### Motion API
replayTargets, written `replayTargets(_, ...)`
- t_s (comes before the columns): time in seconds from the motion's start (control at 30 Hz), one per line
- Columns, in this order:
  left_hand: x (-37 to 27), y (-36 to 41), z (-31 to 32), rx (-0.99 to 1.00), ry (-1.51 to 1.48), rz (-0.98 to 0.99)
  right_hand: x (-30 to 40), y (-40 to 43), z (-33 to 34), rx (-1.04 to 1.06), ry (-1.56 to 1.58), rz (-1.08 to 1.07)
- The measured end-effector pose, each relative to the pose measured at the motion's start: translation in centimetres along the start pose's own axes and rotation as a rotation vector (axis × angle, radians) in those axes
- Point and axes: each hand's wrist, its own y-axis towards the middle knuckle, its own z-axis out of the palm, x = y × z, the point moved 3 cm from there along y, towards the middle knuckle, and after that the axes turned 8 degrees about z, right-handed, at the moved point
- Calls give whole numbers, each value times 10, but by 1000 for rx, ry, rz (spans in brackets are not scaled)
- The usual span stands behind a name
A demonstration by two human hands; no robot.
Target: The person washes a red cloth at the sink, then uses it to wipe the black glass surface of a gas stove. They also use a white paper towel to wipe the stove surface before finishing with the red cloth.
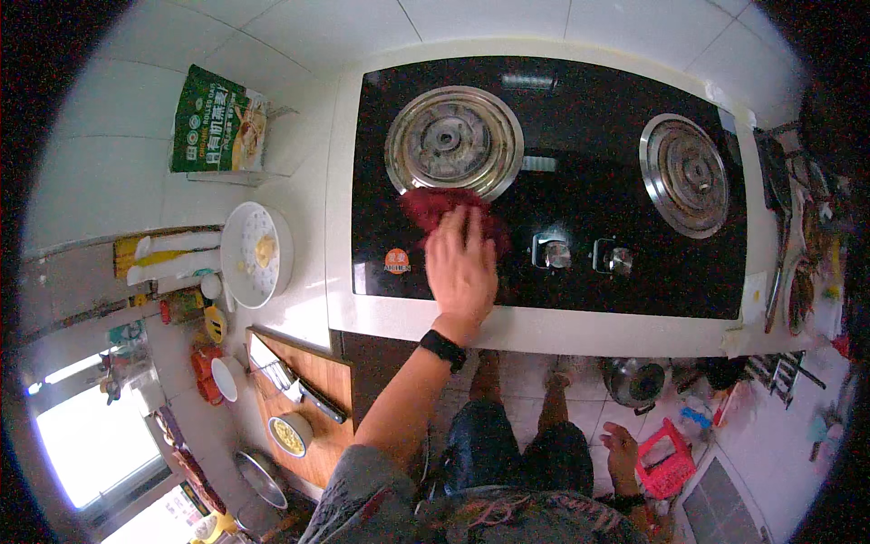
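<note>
My left hand (462,272) lies over a dark red cloth (432,205), pressing it to the black glass gas cooktop (584,183). The cloth touches the front rim of the left burner (454,139) and is blurred, as are the fingertips. Two metal control knobs (557,254) are to the right of this hand. The right burner (686,178) is farther along, and both burners show bare metal rings with brownish stains. Down at my side hangs my right hand (620,445), its fingers loosely apart with nothing in them, near a pink-red plastic basket (665,462).
Left of the cooktop are a white colander (280,255) with yellowish pieces and a green oat bag (204,129). A wooden cutting board (326,370) carries a kitchen knife (316,400) and a bowl of chopped food (291,435). Utensils (781,224) line the right wall.
</note>
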Motion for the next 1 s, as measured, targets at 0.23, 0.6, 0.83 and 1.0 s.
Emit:
replayTargets(0.23,69,-13,-35,-69,-462,-156,3,-3,2,31,69,-6)
replayTargets(0.6,61,1,-47,-38,73,-19,31,-10,1,4,92,-28)
replayTargets(0.83,52,23,-14,-116,-82,52,-31,8,-12,-70,-366,-271)
replayTargets(1.0,29,38,-4,-20,-127,146,17,-5,4,-47,-130,-45)
